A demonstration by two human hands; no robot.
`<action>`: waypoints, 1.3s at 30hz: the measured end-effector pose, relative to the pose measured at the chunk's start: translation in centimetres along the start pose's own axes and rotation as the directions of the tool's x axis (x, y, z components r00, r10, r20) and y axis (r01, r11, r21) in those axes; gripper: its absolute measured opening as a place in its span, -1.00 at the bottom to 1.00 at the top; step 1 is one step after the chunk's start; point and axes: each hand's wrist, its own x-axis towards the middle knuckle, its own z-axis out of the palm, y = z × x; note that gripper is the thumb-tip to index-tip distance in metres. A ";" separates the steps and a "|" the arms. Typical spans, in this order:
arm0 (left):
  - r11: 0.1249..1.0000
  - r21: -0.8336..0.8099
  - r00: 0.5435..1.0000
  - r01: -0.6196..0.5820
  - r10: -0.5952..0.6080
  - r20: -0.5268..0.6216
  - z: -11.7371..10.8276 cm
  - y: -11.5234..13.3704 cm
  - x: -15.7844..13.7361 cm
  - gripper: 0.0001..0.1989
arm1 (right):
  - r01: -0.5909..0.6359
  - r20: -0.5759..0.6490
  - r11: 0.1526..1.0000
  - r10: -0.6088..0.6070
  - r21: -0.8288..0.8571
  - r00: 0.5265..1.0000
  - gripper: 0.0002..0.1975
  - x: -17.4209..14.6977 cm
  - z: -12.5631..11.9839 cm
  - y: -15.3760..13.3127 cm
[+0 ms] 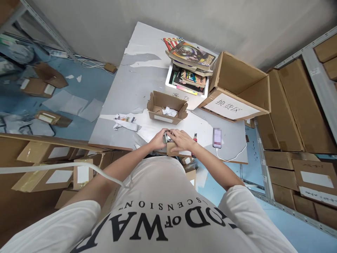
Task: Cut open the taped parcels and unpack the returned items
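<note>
At the near edge of the table, my left hand (158,139) is closed round the side of a small silvery-grey object (165,137); its kind is hard to make out. My right hand (181,140) lies over the top of it, fingers bent, and grips a small brown cardboard box (171,149) just below. The fingers hide much of both. Just beyond my hands stands an open cardboard box (165,117) with crumpled white paper (170,111) inside. A red and black utility knife (195,137) lies right of my right hand.
Crumpled printed paper (125,123) lies to the left. A phone (217,137) on a white cable is at the right. Behind stand a white bin (184,98) stacked with books (193,54) and a large open carton (243,88). Shelves of cartons (292,102) line the right side.
</note>
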 end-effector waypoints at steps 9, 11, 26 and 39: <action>0.988 -0.128 0.996 0.080 -0.085 -0.031 -1.1 -0.2 1.3 -0.23 | -0.153 -0.322 0.979 0.191 0.138 0.927 -0.42 -5.2 4.6 -0.2; 0.992 -0.109 0.997 0.070 -0.071 -0.003 -1.0 0.1 1.3 -0.24 | -0.108 -0.360 0.974 0.175 0.198 0.917 -0.53 -4.5 5.7 -0.5; 0.997 -0.019 0.996 0.080 -0.079 0.052 -0.6 0.9 0.8 -0.23 | -0.304 -0.351 0.832 0.488 0.464 0.799 -0.66 0.5 4.3 0.8; 0.998 0.064 0.974 -0.018 0.003 0.225 -2.0 0.9 1.1 -0.22 | -0.117 -0.301 0.943 0.215 0.312 0.929 -0.46 -0.9 5.4 0.2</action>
